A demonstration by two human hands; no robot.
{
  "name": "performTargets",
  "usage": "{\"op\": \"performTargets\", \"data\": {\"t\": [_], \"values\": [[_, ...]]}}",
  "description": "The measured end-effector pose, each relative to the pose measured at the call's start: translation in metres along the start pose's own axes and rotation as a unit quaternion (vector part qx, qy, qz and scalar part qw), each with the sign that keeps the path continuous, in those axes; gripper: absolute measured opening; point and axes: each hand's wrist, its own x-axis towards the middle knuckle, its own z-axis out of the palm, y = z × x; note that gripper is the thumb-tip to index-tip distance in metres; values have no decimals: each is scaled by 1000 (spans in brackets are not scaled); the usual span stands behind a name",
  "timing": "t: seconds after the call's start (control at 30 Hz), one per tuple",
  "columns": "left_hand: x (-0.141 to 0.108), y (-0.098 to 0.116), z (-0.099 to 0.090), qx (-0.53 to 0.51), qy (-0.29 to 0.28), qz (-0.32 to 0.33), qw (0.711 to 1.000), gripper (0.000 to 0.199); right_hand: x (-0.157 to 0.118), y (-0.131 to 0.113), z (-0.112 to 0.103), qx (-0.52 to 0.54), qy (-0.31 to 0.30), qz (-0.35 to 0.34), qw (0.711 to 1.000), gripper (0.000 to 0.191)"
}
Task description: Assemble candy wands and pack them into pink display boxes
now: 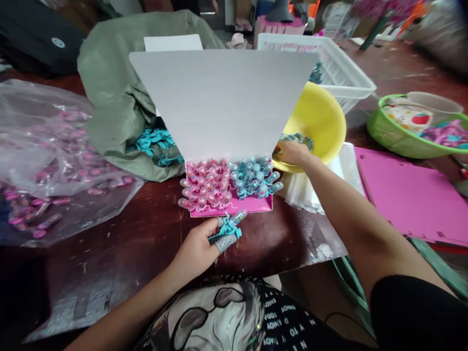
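Note:
My left hand grips a clear capsule tube with a teal plastic piece just off the front edge of a pink display card. Grey finger cots cover its fingertips. My right hand rests at the rim of a yellow plastic bowl, next to teal-trimmed capsules inside it; its fingers are partly hidden. On the pink base of a tall white board stand rows of pink capsules and teal capsules.
A clear plastic bag of pink capsules lies at the left. Behind the board are a green woven sack holding teal pieces and a white plastic basket. To the right are a green basin and a pink foam sheet.

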Motion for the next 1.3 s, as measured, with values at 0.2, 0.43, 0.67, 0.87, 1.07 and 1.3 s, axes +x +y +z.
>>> {"op": "performTargets", "data": {"t": [0.2,0.43,0.67,0.87,1.07,1.3], "values": [[-3,-6,-9,-63,33,-14,997,31,-111,-51,-41,138,28,-101,985,41],[8,-4,-3,-96,-36,-5,995,24,-203,-127,1,259,-92,-199,941,29],[1,-9,-3,-100,-3,11,995,23,-199,-132,7,202,-80,-227,949,29],[-7,-6,-11,-97,4,11,995,26,-204,-146,10,135,-31,-270,953,35],[-2,-3,-16,-229,-72,-85,967,22,-200,-135,5,95,-52,-345,932,49],[-1,3,-21,-209,-86,-75,971,25,-195,-139,-1,135,-60,-331,932,45]]}}
